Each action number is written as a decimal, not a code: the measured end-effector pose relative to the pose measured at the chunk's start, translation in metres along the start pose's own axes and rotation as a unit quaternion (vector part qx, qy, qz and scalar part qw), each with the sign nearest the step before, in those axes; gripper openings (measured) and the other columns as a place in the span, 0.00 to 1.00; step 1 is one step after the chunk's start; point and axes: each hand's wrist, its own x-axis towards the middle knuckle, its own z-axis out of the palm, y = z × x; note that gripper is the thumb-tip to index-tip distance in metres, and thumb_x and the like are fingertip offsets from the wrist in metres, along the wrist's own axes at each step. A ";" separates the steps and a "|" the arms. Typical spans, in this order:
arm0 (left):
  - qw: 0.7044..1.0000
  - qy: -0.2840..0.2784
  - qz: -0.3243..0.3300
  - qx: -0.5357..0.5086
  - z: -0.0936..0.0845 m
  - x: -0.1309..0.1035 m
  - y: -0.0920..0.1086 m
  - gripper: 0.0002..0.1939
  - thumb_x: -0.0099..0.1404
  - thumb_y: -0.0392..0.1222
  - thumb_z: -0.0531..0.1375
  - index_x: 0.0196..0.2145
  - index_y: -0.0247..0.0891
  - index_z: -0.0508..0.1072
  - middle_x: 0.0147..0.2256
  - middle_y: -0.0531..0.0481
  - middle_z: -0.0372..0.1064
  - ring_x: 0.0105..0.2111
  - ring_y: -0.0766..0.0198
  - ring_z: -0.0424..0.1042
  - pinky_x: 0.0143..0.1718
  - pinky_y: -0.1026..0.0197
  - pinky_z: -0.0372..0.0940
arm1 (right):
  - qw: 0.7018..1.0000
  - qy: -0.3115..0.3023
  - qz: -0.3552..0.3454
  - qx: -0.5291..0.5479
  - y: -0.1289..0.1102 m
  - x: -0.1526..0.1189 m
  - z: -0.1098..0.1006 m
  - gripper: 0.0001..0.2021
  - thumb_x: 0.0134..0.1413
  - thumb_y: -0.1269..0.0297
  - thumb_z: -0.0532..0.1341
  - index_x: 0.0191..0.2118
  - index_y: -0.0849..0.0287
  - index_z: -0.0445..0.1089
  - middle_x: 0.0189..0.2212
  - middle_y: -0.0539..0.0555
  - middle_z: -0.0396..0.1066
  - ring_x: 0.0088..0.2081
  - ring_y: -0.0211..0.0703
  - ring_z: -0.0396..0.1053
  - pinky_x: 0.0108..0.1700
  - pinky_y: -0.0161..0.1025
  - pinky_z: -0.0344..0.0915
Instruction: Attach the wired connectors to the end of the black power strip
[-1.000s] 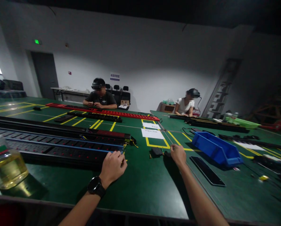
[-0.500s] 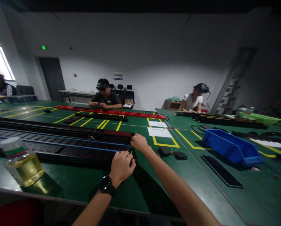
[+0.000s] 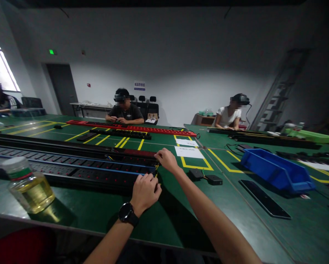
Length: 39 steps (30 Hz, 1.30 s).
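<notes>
Two long black socket strips with rows of red dots lie side by side in front of me, the near strip (image 3: pixel 98 178) and the far strip (image 3: pixel 120 157). At the right end of the near strip my left hand (image 3: pixel 146 192) rests with its fingers curled over the end. My right hand (image 3: pixel 167 160) is closed in a pinch at the far strip's end; its fingertips hide what they hold. Short yellow-green wires (image 3: pixel 156 168) show between the two hands. My left wrist wears a black watch (image 3: pixel 126 213).
A bottle of yellow liquid (image 3: pixel 31 189) stands at the left. To the right are small black boxes (image 3: pixel 214 179), a phone (image 3: pixel 263 200) and a blue bin (image 3: pixel 277 170). Red rails (image 3: pixel 159 130) and paper sheets (image 3: pixel 189 152) lie farther back. Several people sit around the table.
My right hand has shifted slightly up and away from my left hand, so more of the wires shows between them. The whole view has tilted a little.
</notes>
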 end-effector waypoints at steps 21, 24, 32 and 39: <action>1.000 0.014 0.000 -0.013 -0.001 0.000 0.000 0.08 0.69 0.40 0.58 0.31 0.40 0.74 0.35 0.47 0.74 0.38 0.56 0.71 0.41 0.51 0.57 | 0.993 -0.048 0.108 -0.018 0.061 -0.004 0.017 0.13 0.66 0.63 0.59 0.50 0.59 0.77 0.47 0.60 0.78 0.48 0.46 0.74 0.46 0.35 0.65; 1.000 0.013 -0.001 -0.017 -0.001 0.000 0.000 0.08 0.68 0.40 0.58 0.31 0.39 0.74 0.35 0.47 0.74 0.38 0.56 0.71 0.41 0.52 0.58 | 0.985 -0.039 0.152 -0.072 0.065 -0.003 0.012 0.13 0.66 0.71 0.56 0.49 0.62 0.77 0.48 0.63 0.77 0.48 0.48 0.74 0.46 0.37 0.66; 1.000 0.007 0.000 -0.011 -0.002 0.000 0.000 0.09 0.69 0.40 0.57 0.32 0.39 0.74 0.35 0.47 0.74 0.39 0.56 0.71 0.42 0.50 0.59 | 0.961 -0.103 0.164 -0.199 0.098 -0.013 -0.004 0.18 0.64 0.77 0.54 0.53 0.66 0.77 0.50 0.70 0.76 0.55 0.59 0.73 0.51 0.48 0.68; 1.000 0.008 -0.001 -0.007 -0.002 0.000 0.001 0.08 0.69 0.40 0.57 0.32 0.39 0.75 0.36 0.46 0.74 0.39 0.56 0.71 0.42 0.50 0.60 | 0.970 -0.108 0.181 -0.120 0.082 -0.004 0.003 0.17 0.68 0.65 0.56 0.50 0.65 0.80 0.47 0.70 0.79 0.49 0.56 0.77 0.49 0.46 0.70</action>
